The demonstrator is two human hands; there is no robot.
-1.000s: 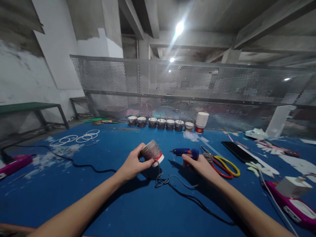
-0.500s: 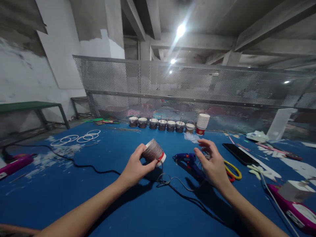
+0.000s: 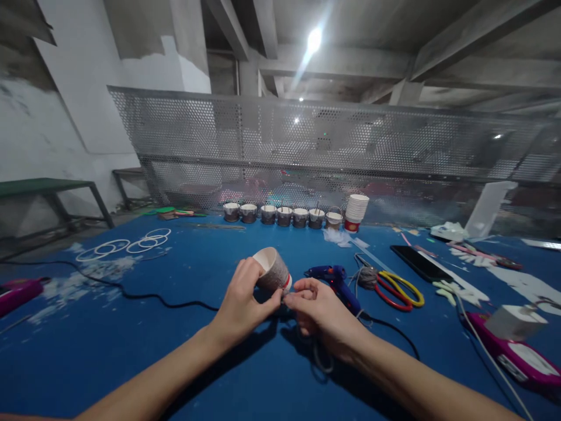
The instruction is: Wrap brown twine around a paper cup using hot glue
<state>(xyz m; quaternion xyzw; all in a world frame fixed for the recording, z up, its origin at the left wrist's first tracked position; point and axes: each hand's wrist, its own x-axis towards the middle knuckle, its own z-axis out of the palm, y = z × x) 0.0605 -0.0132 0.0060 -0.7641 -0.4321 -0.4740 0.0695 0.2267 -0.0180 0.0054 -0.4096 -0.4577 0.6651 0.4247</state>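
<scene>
My left hand [image 3: 243, 295] is wrapped round a paper cup [image 3: 274, 270] that lies tilted, its white mouth facing up and left. Grey yarn covers most of the cup's side, and a red band with a white rim shows at its lower right end. Against that end, my right hand [image 3: 322, 310] pinches the grey yarn [image 3: 323, 363], whose slack hangs in a loop below the fingers. Right beyond that hand lies a blue hot glue gun [image 3: 337, 282] with a small red light. A ball of grey yarn [image 3: 367, 278] rests beside it.
Scissors with red and yellow handles [image 3: 401, 290] and a black phone [image 3: 421, 263] lie to the right. Several wrapped cups [image 3: 284, 217] and a cup stack [image 3: 357, 211] line the back. White rings [image 3: 103, 249] lie left. Magenta power strips [image 3: 517, 356] and cords flank the blue table.
My right hand has moved left and down from above the glue gun to the cup, and its fingers have closed on the yarn. The cup has turned slightly in my left hand.
</scene>
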